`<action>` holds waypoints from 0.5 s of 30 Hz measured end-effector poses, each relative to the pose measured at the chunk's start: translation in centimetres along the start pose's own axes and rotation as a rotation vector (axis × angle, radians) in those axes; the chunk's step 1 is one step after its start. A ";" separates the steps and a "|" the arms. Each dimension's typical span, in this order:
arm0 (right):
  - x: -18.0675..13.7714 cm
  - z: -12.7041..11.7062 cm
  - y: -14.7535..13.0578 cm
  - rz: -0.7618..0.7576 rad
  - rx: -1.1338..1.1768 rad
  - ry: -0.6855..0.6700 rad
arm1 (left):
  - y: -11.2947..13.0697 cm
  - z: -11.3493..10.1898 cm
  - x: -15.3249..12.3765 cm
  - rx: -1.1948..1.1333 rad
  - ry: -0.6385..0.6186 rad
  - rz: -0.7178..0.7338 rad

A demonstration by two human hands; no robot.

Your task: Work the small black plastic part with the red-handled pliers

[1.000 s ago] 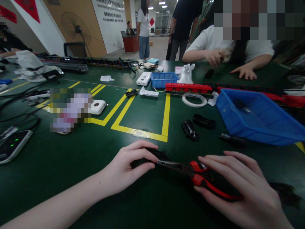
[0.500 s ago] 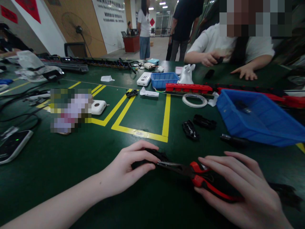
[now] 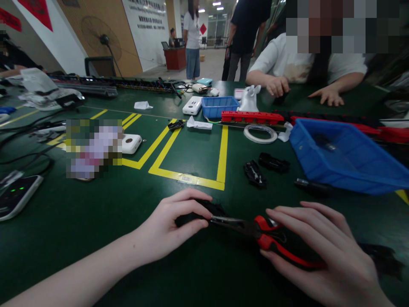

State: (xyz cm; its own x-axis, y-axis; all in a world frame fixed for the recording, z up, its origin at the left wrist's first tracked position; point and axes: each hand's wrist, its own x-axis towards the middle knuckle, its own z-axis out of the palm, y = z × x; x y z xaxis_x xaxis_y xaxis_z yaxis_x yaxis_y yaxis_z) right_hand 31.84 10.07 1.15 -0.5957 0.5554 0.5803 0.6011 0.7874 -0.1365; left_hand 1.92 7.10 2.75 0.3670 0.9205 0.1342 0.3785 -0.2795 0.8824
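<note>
Red-and-black long-nose pliers [image 3: 252, 228] are gripped in my right hand [image 3: 332, 247], its fingers curled around the handles. Their narrow jaws point left and meet the fingertips of my left hand [image 3: 179, 226]. That hand is closed on a small black part [image 3: 217, 208], mostly hidden behind the fingers. Whatever sits between the plier tips is too small to make out. Beyond the pliers, two black plastic-looking pieces [image 3: 254, 172] lie on the green table [image 3: 128, 204]. Another dark item [image 3: 383, 260] is partly covered by my right hand.
A blue bin [image 3: 345, 157] stands at the right, with a dark cylinder [image 3: 313, 187] beside it. White tape roll [image 3: 260, 134], red strip [image 3: 252, 117] and small blue tray [image 3: 220, 106] lie further back. A phone-like object [image 3: 96, 149] is at left. A co-worker sits opposite.
My hands and the pliers hold nearly the same pose. Across the table, the co-worker's hand has lowered to the tabletop with a dark item. The view has shifted slightly.
</note>
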 end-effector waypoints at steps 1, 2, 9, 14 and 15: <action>0.0 0.0 0.0 0.000 0.000 0.001 | 0.0 0.0 0.0 0.003 0.001 -0.002; 0.0 -0.1 0.0 0.005 -0.001 -0.001 | 0.0 0.0 0.0 0.005 0.001 -0.001; -0.2 0.0 0.1 -0.007 -0.012 -0.015 | 0.0 0.1 0.0 0.019 0.005 0.015; -0.2 0.1 0.0 0.023 0.015 0.004 | 0.0 0.1 -0.1 0.043 0.013 0.047; -0.2 0.1 0.0 0.023 0.015 -0.002 | 0.0 0.1 -0.1 0.046 0.014 0.048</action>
State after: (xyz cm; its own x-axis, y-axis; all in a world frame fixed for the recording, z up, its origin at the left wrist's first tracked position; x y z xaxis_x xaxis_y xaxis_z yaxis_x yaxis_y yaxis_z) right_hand 31.92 9.99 0.93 -0.5825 0.5740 0.5755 0.6066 0.7783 -0.1622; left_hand 2.00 6.97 2.70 0.3739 0.9093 0.1825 0.3998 -0.3355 0.8530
